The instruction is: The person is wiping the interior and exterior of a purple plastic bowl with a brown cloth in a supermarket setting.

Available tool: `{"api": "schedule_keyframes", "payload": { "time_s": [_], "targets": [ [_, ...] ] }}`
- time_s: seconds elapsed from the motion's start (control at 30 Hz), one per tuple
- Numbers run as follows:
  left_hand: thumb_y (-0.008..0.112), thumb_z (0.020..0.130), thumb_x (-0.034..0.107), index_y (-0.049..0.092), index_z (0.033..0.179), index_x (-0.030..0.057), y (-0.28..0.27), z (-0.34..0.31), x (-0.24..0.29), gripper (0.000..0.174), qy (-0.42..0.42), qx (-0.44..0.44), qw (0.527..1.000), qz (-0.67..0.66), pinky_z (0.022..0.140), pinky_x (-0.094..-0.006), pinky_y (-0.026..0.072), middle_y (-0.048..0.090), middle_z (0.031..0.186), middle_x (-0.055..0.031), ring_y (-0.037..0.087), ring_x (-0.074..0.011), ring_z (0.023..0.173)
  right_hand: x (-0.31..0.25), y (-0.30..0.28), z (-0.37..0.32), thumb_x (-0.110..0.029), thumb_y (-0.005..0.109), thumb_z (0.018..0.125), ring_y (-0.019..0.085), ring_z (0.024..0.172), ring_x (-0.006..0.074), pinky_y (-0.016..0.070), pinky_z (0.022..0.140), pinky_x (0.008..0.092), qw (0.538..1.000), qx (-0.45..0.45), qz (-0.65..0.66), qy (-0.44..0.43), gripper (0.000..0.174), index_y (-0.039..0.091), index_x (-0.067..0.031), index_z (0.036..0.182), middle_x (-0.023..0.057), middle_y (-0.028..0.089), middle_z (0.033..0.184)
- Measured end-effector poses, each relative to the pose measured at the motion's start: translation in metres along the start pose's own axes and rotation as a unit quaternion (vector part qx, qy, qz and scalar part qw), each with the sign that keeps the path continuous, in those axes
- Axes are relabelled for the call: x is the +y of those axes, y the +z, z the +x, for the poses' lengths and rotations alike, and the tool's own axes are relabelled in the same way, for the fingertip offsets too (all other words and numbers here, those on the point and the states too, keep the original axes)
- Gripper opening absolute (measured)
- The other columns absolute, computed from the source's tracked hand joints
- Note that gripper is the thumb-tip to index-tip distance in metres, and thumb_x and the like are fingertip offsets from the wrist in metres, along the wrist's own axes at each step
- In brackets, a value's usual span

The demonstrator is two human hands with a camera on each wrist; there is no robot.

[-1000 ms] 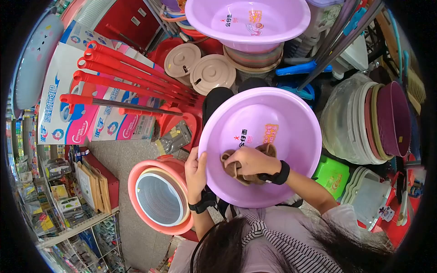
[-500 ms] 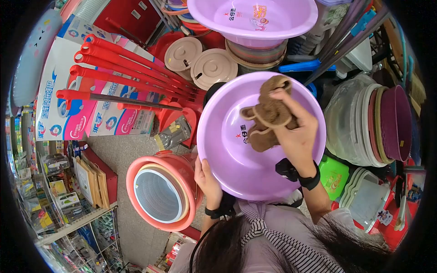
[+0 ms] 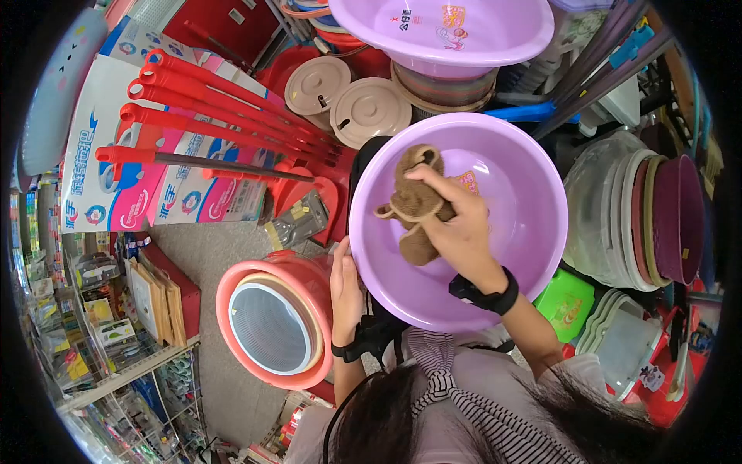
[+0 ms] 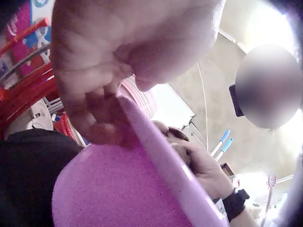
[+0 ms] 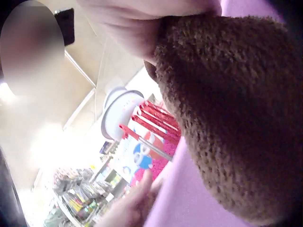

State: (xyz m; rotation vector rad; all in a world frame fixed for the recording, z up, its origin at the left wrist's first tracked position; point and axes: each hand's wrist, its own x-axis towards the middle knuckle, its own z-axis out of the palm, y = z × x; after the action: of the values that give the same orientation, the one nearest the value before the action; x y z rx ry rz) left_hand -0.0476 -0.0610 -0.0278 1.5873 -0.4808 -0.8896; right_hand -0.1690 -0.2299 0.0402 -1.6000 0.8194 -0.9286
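A light purple plastic basin (image 3: 522, 224) with printed characters rests over the person's lap. Bunched in my right hand (image 3: 462, 230) is a brown cloth (image 3: 419, 201) with tan edging, held inside the basin toward its left side. The thumb and fingers pinch its folds. In the right wrist view the fuzzy cloth (image 5: 232, 109) fills the right side. My left hand (image 3: 346, 290) is at the basin's left rim. The left wrist view has that hand (image 4: 104, 71) gripping the rim, its fingers bent over the edge.
Red-handled dustpans (image 3: 224, 108) stand at left behind a nested stack of baskets in a pink bucket (image 3: 232, 332). Another purple basin (image 3: 495, 31) sits ahead, near lidded beige pails (image 3: 371, 112). Stacked tubs (image 3: 676, 216) and a green plastic item (image 3: 564, 305) lie at right.
My right hand has lifted the brown cloth from the basin's near bottom, first toward the far rim, then leftward. The left hand stays at the left rim.
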Motion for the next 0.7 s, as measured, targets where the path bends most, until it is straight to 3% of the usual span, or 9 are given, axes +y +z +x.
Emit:
{"api": "schedule_keyframes", "payload": {
  "time_s": [0.17, 0.23, 0.27, 0.37, 0.43, 0.53, 0.63, 0.67, 0.7],
  "targets": [
    [0.035, 0.103, 0.034, 0.035, 0.141, -0.0033, 0.015, 0.003, 0.019, 0.053, 0.018, -0.068, 0.997, -0.044, 0.104, -0.0303, 0.0329, 0.047, 0.136, -0.0130, 0.046, -0.0196, 0.122, 0.027, 0.018, -0.017, -0.005, 0.066, 0.073, 0.062, 0.075, 0.0265, 0.0481, 0.072, 0.0328, 0.997, -0.060, 0.043, 0.015, 0.036, 0.063, -0.0080, 0.109, 0.0164, 0.063, 0.083],
    [0.034, 0.104, 0.032, 0.034, 0.141, -0.0050, 0.016, 0.004, 0.023, 0.053, 0.058, -0.072, 0.996, -0.018, 0.105, -0.0310, 0.0312, 0.046, 0.136, -0.0131, 0.044, -0.0198, 0.125, 0.019, 0.008, -0.021, -0.005, 0.066, 0.071, 0.062, 0.076, 0.0301, 0.0482, 0.073, 0.0352, 0.967, -0.254, -0.015, -0.020, 0.037, 0.064, -0.0092, 0.108, 0.0166, 0.063, 0.085],
    [0.034, 0.104, 0.032, 0.034, 0.141, -0.0050, 0.016, 0.004, 0.020, 0.053, 0.057, -0.072, 0.996, -0.020, 0.105, -0.0310, 0.0312, 0.046, 0.136, -0.0131, 0.044, -0.0198, 0.125, 0.022, 0.002, -0.022, -0.004, 0.066, 0.070, 0.061, 0.077, 0.0311, 0.0481, 0.072, 0.0369, 0.955, -0.296, -0.024, -0.022, 0.036, 0.065, -0.0111, 0.105, 0.0152, 0.063, 0.084],
    [0.034, 0.104, 0.030, 0.028, 0.144, -0.0062, 0.013, -0.002, 0.008, 0.054, 0.068, -0.102, 0.990, -0.064, 0.107, -0.0316, 0.0288, 0.042, 0.141, -0.0146, 0.040, -0.0206, 0.128, 0.023, -0.007, -0.010, -0.003, 0.065, 0.070, 0.060, 0.074, 0.0312, 0.0475, 0.070, 0.0375, 0.946, -0.321, 0.035, -0.027, 0.036, 0.067, -0.0124, 0.104, 0.0155, 0.062, 0.083],
    [0.037, 0.102, 0.033, 0.017, 0.147, -0.0046, 0.011, -0.008, 0.007, 0.063, -0.005, -0.072, 0.993, -0.095, 0.105, -0.0317, 0.0329, 0.040, 0.141, -0.0146, 0.042, -0.0213, 0.127, 0.032, -0.003, -0.005, -0.001, 0.064, 0.069, 0.060, 0.073, 0.0299, 0.0474, 0.070, 0.0364, 0.957, -0.286, 0.016, -0.042, 0.037, 0.066, -0.0109, 0.104, 0.0165, 0.062, 0.083],
    [0.038, 0.102, 0.034, 0.013, 0.148, -0.0046, 0.023, -0.009, 0.017, 0.065, 0.053, -0.057, 0.995, -0.061, 0.103, -0.0304, 0.0346, 0.039, 0.142, -0.0147, 0.042, -0.0201, 0.125, 0.036, 0.011, 0.000, 0.003, 0.060, 0.069, 0.061, 0.074, 0.0296, 0.0474, 0.070, 0.0355, 0.999, -0.034, 0.026, 0.028, 0.039, 0.065, -0.0091, 0.105, 0.0184, 0.061, 0.082],
    [0.035, 0.103, 0.030, 0.019, 0.147, -0.0041, 0.016, -0.005, 0.021, 0.058, 0.052, -0.084, 0.995, -0.005, 0.109, -0.0317, 0.0258, 0.030, 0.149, -0.0173, 0.034, -0.0218, 0.134, 0.039, 0.016, -0.006, 0.004, 0.057, 0.069, 0.062, 0.076, 0.0331, 0.0480, 0.070, 0.0367, 0.990, -0.121, 0.065, -0.025, 0.039, 0.066, -0.0078, 0.105, 0.0203, 0.062, 0.083],
    [0.035, 0.103, 0.030, 0.019, 0.147, -0.0041, 0.015, -0.004, 0.023, 0.058, 0.051, -0.085, 0.995, -0.005, 0.109, -0.0317, 0.0258, 0.030, 0.149, -0.0173, 0.034, -0.0218, 0.134, 0.036, 0.010, -0.010, 0.005, 0.055, 0.065, 0.062, 0.078, 0.0363, 0.0488, 0.073, 0.0371, 0.977, -0.215, -0.001, 0.003, 0.042, 0.066, -0.0067, 0.103, 0.0219, 0.062, 0.084],
    [0.035, 0.103, 0.030, 0.019, 0.147, -0.0038, 0.015, -0.004, 0.027, 0.058, 0.053, -0.088, 0.995, 0.005, 0.109, -0.0314, 0.0261, 0.030, 0.149, -0.0169, 0.034, -0.0214, 0.134, 0.035, 0.005, -0.011, 0.005, 0.055, 0.065, 0.062, 0.078, 0.0363, 0.0488, 0.073, 0.0371, 0.977, -0.214, -0.002, 0.004, 0.042, 0.066, -0.0067, 0.103, 0.0219, 0.062, 0.084]
  ]
}}
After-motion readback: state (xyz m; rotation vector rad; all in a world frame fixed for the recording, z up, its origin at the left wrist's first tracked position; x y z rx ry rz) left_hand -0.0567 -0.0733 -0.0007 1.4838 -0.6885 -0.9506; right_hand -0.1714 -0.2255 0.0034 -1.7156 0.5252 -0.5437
